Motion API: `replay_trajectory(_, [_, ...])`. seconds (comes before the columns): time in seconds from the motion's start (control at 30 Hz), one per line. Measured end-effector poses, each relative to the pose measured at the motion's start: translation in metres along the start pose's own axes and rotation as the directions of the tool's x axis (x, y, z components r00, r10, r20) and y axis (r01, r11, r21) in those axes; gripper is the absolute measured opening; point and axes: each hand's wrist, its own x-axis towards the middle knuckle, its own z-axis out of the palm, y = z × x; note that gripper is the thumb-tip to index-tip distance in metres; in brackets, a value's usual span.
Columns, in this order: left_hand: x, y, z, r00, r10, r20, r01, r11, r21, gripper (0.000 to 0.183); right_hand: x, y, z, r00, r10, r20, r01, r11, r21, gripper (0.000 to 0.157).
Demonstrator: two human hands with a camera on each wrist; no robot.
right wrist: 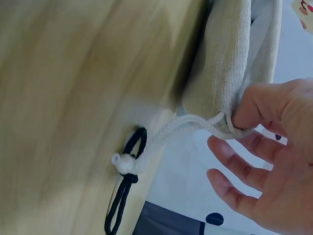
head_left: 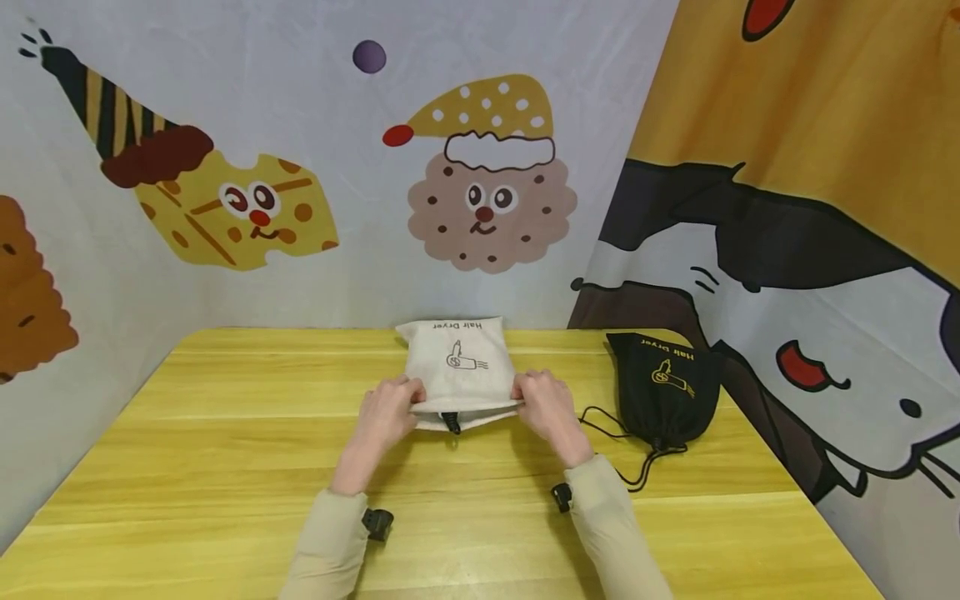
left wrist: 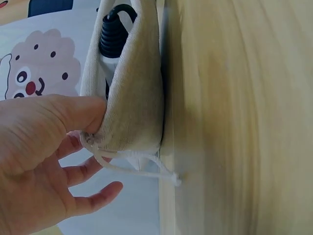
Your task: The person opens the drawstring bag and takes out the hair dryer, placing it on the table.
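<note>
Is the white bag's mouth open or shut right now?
Open: the white bag's edges gape apart between the left hand and right hand, showing a black ribbed cord end within.

The table [head_left: 465,542] shines softly — wrist views dimmer

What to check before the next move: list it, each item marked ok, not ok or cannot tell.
1. Left hand pinches the white bag at its rim: ok.
2. Right hand pinches the rim's other end: ok.
3. Bag mouth open between the hands: ok.
4. Black ribbed sleeve clear of the mouth: not ok, it shows there.
5. White drawstring free of the black cord: cannot tell; they overlap in the right wrist view.
6. Black bag drawn shut: ok.
</note>
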Motion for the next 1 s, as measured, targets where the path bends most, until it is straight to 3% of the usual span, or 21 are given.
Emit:
replay_trajectory(0.27, [-0.003,-0.005,-0.002,1.0,0.014,0.003,-0.014,1.0,-0.022,0.024,0.001,-0.004,-0.005,0.998,-0.012,0.067,0.009,0.999,0.04,0.021])
replay_trajectory(0.47, [-0.005,-0.007,-0.005,1.0,0.021,0.014,-0.021,1.0,-0.006,0.017,-0.002,-0.016,-0.008,0.99,-0.095,0.104,0.085,0.992,0.096,0.029])
replay_trajectory(0.63, [-0.006,-0.005,-0.012,1.0,0.007,0.011,-0.007,1.0,-0.001,0.013,-0.001,-0.034,-0.006,0.964,-0.262,0.051,0.256,0.961,0.101,0.029])
replay_trajectory(0.73, [-0.006,-0.002,-0.016,1.0,-0.001,0.02,0.001,1.0,0.0,0.012,0.003,-0.046,-0.003,0.948,-0.318,0.026,0.316,0.946,0.077,0.031])
replay_trajectory(0.87, [-0.007,0.003,-0.021,0.999,-0.013,0.041,0.013,1.0,0.003,0.011,0.007,-0.056,0.001,0.95,-0.313,-0.006,0.313,0.948,0.059,0.015])
replay_trajectory(1.0, [-0.008,0.011,-0.026,0.998,-0.028,0.049,0.028,1.0,0.012,0.012,0.01,-0.059,0.001,0.951,-0.296,-0.093,0.303,0.951,0.068,0.004])
